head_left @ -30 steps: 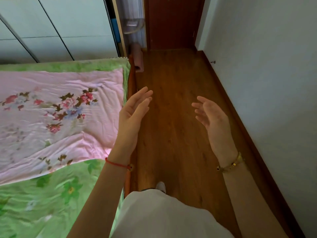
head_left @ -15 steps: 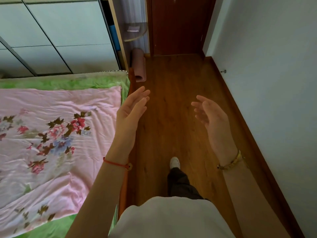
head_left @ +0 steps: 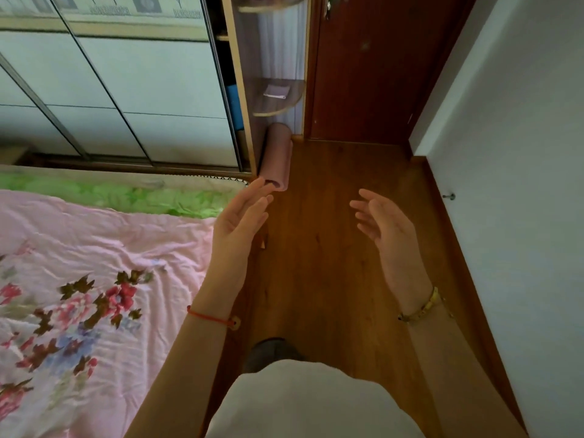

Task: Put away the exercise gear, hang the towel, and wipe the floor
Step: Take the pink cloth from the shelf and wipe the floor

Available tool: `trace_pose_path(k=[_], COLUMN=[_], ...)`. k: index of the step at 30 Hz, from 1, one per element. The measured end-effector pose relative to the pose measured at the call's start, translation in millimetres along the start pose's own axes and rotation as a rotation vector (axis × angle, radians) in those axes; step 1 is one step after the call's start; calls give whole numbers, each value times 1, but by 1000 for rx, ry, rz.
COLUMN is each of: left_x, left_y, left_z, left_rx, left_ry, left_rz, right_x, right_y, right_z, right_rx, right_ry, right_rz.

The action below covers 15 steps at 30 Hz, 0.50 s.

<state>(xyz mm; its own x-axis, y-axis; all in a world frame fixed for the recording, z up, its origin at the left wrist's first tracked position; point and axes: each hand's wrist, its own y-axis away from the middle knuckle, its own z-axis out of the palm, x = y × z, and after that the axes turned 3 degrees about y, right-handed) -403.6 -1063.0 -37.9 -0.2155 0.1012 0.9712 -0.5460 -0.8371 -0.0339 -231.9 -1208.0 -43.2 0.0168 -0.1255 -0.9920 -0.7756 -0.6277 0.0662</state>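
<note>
A rolled pink exercise mat [head_left: 278,156] lies on the wooden floor [head_left: 328,254] against the foot of the wardrobe shelf unit, ahead of me. My left hand [head_left: 238,222] is raised over the bed's edge, fingers straight and apart, its fingertips just short of the mat's near end in the picture. My right hand [head_left: 385,226] is raised over the floor, palm turned inward, fingers loosely spread. Both hands hold nothing. No towel or cloth is in view.
A bed with a pink floral cover [head_left: 94,279] fills the left side. A wardrobe with sliding doors [head_left: 126,90] stands behind it, with rounded corner shelves [head_left: 278,96]. A dark wooden door [head_left: 366,67] closes the corridor; a white wall [head_left: 521,184] runs along the right.
I have walked forward along the bed; the mat, shelves and door appear closer and lower in view. Both hands stay raised and empty in the same pose.
</note>
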Motion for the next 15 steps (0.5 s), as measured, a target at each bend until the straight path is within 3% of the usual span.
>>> trace_pose_path(k=[13, 15], left_x=[-18, -17], left_y=[-268, -357], left_z=[12, 9], left_rx=[25, 10], left_ry=[54, 42], left_rz=[31, 40], right_x=[-13, -24], right_y=[-268, -347], right_z=[79, 110], right_rx=[-65, -41], right_ry=[-23, -28], right_rz=[-18, -22])
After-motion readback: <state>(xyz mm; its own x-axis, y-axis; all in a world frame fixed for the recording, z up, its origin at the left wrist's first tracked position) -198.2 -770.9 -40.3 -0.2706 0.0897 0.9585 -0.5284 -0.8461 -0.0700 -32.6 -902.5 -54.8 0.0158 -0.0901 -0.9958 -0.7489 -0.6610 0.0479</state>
